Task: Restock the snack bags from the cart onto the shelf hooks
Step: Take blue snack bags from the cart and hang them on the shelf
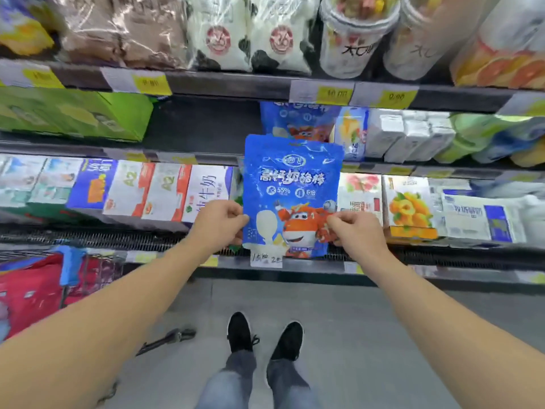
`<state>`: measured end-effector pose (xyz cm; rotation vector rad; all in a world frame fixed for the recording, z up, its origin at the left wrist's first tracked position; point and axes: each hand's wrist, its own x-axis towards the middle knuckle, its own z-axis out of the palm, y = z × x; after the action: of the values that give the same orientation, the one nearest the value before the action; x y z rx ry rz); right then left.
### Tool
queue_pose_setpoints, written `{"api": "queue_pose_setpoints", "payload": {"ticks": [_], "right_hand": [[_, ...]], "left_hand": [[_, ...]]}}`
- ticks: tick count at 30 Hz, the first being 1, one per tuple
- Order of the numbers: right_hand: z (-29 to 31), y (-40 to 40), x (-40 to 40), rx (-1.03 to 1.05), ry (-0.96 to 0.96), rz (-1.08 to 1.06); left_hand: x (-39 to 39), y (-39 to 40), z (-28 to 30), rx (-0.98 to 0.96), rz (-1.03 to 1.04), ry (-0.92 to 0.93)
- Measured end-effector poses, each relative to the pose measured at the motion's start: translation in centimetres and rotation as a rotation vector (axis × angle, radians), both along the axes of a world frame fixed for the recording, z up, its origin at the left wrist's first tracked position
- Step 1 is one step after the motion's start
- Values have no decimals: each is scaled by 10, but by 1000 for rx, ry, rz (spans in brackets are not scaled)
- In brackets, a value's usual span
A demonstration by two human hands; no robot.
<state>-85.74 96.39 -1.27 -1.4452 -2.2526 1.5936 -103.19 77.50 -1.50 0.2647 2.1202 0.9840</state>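
- Long dark shelves are running across a shop wall, carrying yellow price tags.
- Milk boxes are sitting in rows.
- A grey floor is lying below.

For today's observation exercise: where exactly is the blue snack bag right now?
In the head view, the blue snack bag is centre frame, held upright before the shelves by the left hand and right hand, just below a matching hanging bag.
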Motion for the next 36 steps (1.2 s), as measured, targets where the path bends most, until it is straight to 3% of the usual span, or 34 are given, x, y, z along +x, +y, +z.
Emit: {"api": "queue_pose_setpoints", "payload": {"ticks": [11,14,18,22,36], "right_hand": [[-19,75,-85,327,105,-61],[-26,94,-111,273,210,-175],[-32,108,-130,129,366,-286],[-42,114,-136,159,419,-270],[-60,110,-142,89,368,-264]], "left_hand": [[-74,84,-34,166,67,210],[-90,107,-36,210,100,313],[-101,133,-37,342,210,240],[-110,140,-47,356,230,248],[-93,133,-63,296,167,201]]}}
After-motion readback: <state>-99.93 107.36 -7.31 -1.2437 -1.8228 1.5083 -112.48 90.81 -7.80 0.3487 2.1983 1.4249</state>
